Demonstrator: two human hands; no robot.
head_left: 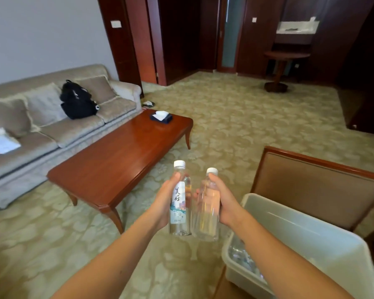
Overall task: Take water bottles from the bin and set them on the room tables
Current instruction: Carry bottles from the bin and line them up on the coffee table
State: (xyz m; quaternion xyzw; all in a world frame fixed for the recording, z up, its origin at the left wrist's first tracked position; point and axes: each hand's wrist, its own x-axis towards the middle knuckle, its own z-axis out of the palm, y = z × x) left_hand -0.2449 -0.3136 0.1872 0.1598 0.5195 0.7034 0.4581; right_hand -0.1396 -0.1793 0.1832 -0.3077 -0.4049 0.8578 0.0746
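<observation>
My left hand [165, 199] grips a clear water bottle [180, 203] with a white cap and a printed label, held upright. My right hand [224, 199] grips a second clear water bottle [206, 214] with a white cap, also upright. The two bottles are side by side in front of me, above the carpet. A pale grey bin [311, 227] stands at the lower right with more bottles lying in its bottom. A long wooden coffee table [117, 156] stands ahead to the left. A small round wooden table [286, 55] stands far back on the right.
A beige sofa [52, 126] with cushions and a black backpack [77, 102] runs along the left wall behind the coffee table. A tissue box [161, 117] sits on the table's far end. A wood-framed chair back [317, 186] stands behind the bin. Patterned carpet covers the floor.
</observation>
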